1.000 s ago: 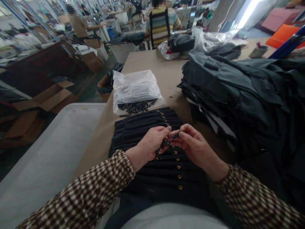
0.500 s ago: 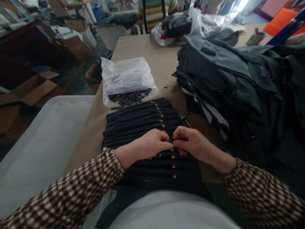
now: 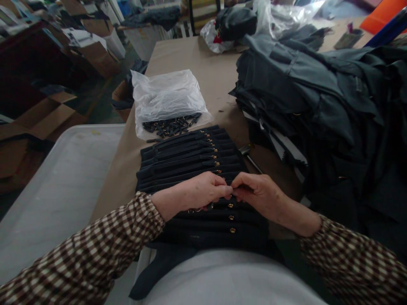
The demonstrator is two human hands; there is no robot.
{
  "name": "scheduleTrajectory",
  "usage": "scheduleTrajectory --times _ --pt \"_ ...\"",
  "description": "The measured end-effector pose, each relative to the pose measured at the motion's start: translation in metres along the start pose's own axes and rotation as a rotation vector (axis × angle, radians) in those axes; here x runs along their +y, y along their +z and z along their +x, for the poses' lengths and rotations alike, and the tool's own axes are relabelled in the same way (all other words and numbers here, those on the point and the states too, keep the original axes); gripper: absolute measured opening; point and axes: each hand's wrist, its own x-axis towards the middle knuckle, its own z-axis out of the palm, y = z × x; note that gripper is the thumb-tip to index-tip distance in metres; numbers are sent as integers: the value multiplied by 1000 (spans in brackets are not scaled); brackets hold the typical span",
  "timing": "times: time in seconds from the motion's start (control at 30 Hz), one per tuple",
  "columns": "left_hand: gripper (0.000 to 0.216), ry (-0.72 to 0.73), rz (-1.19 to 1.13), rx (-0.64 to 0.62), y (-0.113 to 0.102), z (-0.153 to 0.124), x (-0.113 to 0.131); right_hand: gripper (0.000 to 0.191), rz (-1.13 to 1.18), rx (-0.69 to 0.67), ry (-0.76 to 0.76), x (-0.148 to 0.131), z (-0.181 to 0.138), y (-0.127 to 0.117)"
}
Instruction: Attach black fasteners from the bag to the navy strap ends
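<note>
Dark zippered fabric pieces [image 3: 181, 163] lie overlapped in rows, with gold zipper sliders along their right side. Over the middle rows, my left hand [image 3: 199, 191] is closed, thumb and finger pinched at the slider line. Small ringed zipper pulls [image 3: 199, 209] show beneath its curled fingers. My right hand [image 3: 262, 195] is pinched closed, its fingertips meeting the left ones; what lies between them is hidden. Nearer rows show bare gold sliders [image 3: 231, 217], while farther rows have dark pulls [image 3: 208, 163] at theirs. A clear plastic bag [image 3: 168, 93] behind holds more loose pulls [image 3: 171, 125].
A small hammer-like metal tool [image 3: 251, 159] lies right of the rows. Dark bags or garments [image 3: 305, 93] are piled high at the right. A whitish plastic bin [image 3: 70, 169] stands left of the brown table [image 3: 178, 53]. Cardboard boxes [image 3: 47, 118] sit on the floor.
The view has shifted slightly, so the table items sit a little higher. Both hands stay pinched together at the slider line, with their fingertips slightly closer.
</note>
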Motion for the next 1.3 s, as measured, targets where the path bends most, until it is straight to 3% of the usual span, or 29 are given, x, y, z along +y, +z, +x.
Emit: scheduleTrajectory --times 0.13,0.2,0.33,0.4,0.67,1.3 --pt "26 -80 -163 -44 -2 -2 5 14 -79 26 -165 1 -4 3" --pt "18 -65 -40 15 -2 0 6 11 -97 10 -142 1 -5 3" --pt "19 199 366 123 -4 7 2 15 -146 -31 -11 1 -5 4" --pt "20 259 470 139 -4 10 -1 19 -170 -38 22 4 -5 4" --pt "18 259 543 108 -2 10 -4 19 -222 -79 -6 17 -5 4" --pt "23 206 762 159 0 3 -8 16 -464 -192 33 2 2 4"
